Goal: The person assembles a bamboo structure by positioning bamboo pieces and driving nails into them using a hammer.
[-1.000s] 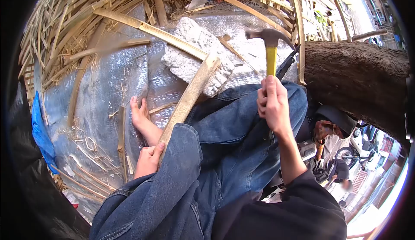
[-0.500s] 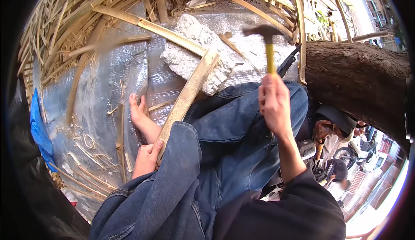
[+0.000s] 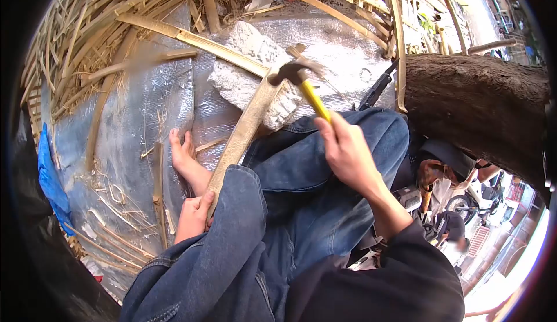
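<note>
My left hand (image 3: pixel 195 215) is closed around the lower end of a flat bamboo strip (image 3: pixel 241 131), beside my left knee. The strip slants up and away, and its far end lies over a rough pale concrete chunk (image 3: pixel 246 42). A second bamboo strip (image 3: pixel 203 43) comes in from the upper left and meets it on the chunk. My right hand (image 3: pixel 347 151) grips the yellow handle of a hammer (image 3: pixel 314 98). The hammer's dark head is at the far end of the held strip; whether it touches cannot be told.
Silvery foil sheeting (image 3: pixel 133 119) covers the ground, strewn with bamboo scraps. A dark knife-like tool (image 3: pixel 380 87) lies past my right knee, near a thick tree trunk (image 3: pixel 476 107). Woven bamboo (image 3: pixel 87 26) curves around the back. A blue plastic sheet (image 3: pixel 52 177) is at left.
My right hand has swung the hammer down and to the left, from above the foil to the strip's far end. My left hand keeps its hold on the strip.
</note>
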Demonstrator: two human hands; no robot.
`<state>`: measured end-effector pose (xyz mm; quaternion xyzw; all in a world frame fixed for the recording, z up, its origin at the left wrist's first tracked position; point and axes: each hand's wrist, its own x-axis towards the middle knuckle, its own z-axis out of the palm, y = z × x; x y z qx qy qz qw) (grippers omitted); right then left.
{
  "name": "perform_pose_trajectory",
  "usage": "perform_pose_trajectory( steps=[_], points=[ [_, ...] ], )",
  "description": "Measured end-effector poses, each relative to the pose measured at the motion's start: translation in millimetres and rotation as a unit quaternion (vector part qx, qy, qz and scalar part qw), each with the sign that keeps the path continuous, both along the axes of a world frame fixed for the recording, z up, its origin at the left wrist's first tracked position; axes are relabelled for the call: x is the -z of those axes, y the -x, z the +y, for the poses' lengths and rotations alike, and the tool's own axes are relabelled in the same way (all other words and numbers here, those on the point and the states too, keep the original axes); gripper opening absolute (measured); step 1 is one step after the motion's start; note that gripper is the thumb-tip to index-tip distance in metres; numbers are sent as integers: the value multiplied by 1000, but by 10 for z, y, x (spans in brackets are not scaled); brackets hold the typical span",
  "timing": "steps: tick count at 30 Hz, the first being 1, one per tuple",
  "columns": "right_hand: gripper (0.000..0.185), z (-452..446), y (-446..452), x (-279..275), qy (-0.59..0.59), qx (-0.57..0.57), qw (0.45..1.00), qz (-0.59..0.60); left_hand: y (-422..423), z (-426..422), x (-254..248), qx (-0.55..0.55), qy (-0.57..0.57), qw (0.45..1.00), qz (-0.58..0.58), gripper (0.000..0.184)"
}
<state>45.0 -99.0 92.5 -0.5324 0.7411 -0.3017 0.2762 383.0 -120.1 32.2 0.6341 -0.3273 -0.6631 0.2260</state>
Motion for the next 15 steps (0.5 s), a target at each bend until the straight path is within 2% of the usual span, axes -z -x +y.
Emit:
perform_pose_trajectory(
  steps=[2,4,6,7,8,10,12,14,15],
  points=[
    [22,16,-16,-306,-21,123,989,-79,-13,14,-29,7,-4,1000,-4,72],
    [22,-25,31,-386,52,179,970,-155,-12,10,-32,7,-5,1000,-6,72],
    [20,-37,-4,-172,-8,94,996,-2,-16,-2,-40,8,-6,1000,-7,72],
    [19,-104,-49,0,-45,-3,999,20,-6,-5,-23,2,-4,1000,-5,72],
    [20,-78,-66,55,-28,-7,1000,11,-2,-14,-10,-1,-2,1000,-5,71],
    [19,-31,-12,-158,-68,23,997,-12,5,6,7,-15,3,1000,-6,71],
    [24,-35,-21,-411,-47,110,990,-76,30,27,20,-35,4,999,-10,71],
    [25,-11,-36,-498,38,166,972,-165,65,17,38,-57,8,998,-11,71],
    [27,7,-15,-507,38,160,967,-192,106,-26,67,-74,16,997,-10,71]
  ],
)
